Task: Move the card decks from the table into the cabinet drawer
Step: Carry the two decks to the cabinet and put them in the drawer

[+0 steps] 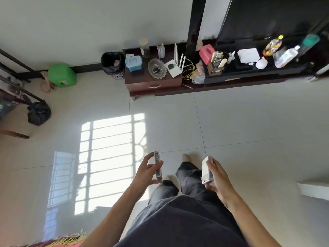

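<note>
Across the tiled floor from the cabinet (153,75), I have a deck in each hand: my left hand (146,172) pinches one card deck (158,166) edge-on between thumb and fingertips, my right hand (216,177) wraps the white deck (206,171). Both decks are well apart from the drawer (154,86), which looks closed (neither hand is free). I judge that pulling its handle with full fingers could loosen the lighter left pinch and drop a deck.

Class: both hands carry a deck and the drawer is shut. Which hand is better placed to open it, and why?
Neither hand is free. Slight edge to the left hand: the drawer handle lies ahead on its side, while the right hand is farther across. Its deck must shift first.
</note>
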